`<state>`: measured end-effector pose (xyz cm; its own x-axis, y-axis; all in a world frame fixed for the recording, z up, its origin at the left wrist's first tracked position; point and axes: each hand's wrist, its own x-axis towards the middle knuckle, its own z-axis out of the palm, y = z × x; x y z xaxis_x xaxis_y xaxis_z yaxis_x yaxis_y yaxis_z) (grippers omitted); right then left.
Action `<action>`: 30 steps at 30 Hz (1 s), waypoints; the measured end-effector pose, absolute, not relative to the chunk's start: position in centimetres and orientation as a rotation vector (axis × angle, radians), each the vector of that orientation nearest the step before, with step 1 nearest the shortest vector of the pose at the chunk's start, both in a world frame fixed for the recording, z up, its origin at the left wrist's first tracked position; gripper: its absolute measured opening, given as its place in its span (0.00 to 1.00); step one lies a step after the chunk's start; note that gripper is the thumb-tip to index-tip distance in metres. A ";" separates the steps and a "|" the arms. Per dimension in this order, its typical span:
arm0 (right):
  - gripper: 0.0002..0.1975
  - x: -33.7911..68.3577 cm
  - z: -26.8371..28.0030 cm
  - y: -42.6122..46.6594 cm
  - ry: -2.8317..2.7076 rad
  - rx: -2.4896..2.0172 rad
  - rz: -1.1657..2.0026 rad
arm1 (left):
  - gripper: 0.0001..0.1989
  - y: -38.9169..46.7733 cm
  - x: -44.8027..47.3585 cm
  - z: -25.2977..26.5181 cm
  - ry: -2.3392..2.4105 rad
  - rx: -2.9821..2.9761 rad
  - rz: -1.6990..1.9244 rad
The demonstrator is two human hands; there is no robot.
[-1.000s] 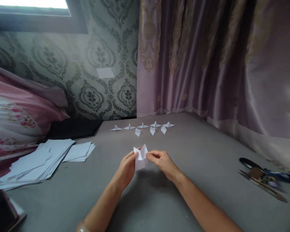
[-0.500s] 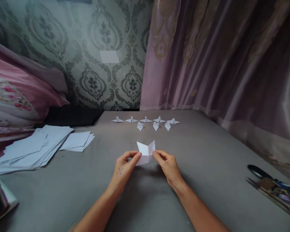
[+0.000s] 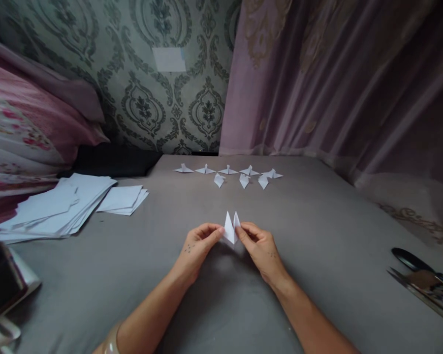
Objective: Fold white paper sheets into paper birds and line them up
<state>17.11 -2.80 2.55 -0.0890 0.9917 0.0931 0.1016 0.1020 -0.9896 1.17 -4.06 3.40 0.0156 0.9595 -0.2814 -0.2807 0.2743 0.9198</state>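
Between my two hands is a small piece of white folded paper (image 3: 229,231), its two pointed flaps standing up close together. My left hand (image 3: 199,244) pinches its left edge between thumb and fingers. The right edge is pinched by my right hand (image 3: 259,246), thumb toward me. Both hands hold the paper just above the grey tabletop (image 3: 221,309). Farther back, several white origami birds (image 3: 228,170) stand in a row, wings spread. In front of that row lie three folded paper pieces (image 3: 244,181) with pointed ends toward me.
Left of my hands lie a pile of white sheets (image 3: 55,209) and a smaller stack of square paper (image 3: 122,199). A dark phone-like object (image 3: 2,280) sits at the left edge. Scissors (image 3: 413,260) and other small tools lie at the right. A curtain (image 3: 299,83) borders the table.
The paper's two flaps, spread wide before, have come together into narrow upright points. My hands have drawn closer to each other. The camera view has tilted down slightly.
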 end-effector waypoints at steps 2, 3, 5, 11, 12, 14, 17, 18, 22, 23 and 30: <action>0.13 17.1 2.5 -2.7 -1.326 -1.197 1.149 | 0.14 -4.0 1.2 3.4 1.122 0.772 1.101; 0.13 17.1 2.5 -2.7 -1.298 -1.204 1.154 | 0.15 -4.0 1.2 3.4 1.113 0.767 1.080; 0.13 17.0 2.4 -2.6 -1.262 -1.213 1.164 | 0.16 -4.0 1.2 3.4 1.093 0.766 1.051; 0.12 16.8 2.2 -2.7 -1.223 -1.230 1.149 | 0.14 -4.2 1.4 3.6 1.118 0.794 1.060; 0.13 16.9 2.2 -2.8 -1.234 -1.226 1.156 | 0.14 -4.2 1.3 3.7 1.136 0.786 1.070; 0.13 17.1 2.4 -2.8 -1.282 -1.200 1.187 | 0.15 -4.1 1.2 3.8 1.167 0.767 1.113; 0.15 17.2 2.6 -2.9 -1.350 -1.154 1.192 | 0.15 -4.0 0.9 3.9 1.197 0.761 1.200; 0.16 17.1 2.6 -2.9 -1.358 -1.159 1.163 | 0.16 -3.9 0.7 3.9 1.206 0.767 1.224; 0.16 16.7 2.4 -3.2 -1.408 -1.250 0.964 | 0.16 -3.9 0.6 3.7 1.275 0.817 1.260; 0.14 16.7 2.4 -3.3 -1.431 -1.266 0.915 | 0.16 -3.9 0.6 3.7 1.298 0.836 1.255; 0.08 16.7 2.4 -3.2 -1.531 -1.206 0.844 | 0.25 -3.9 0.9 3.7 1.322 0.894 1.299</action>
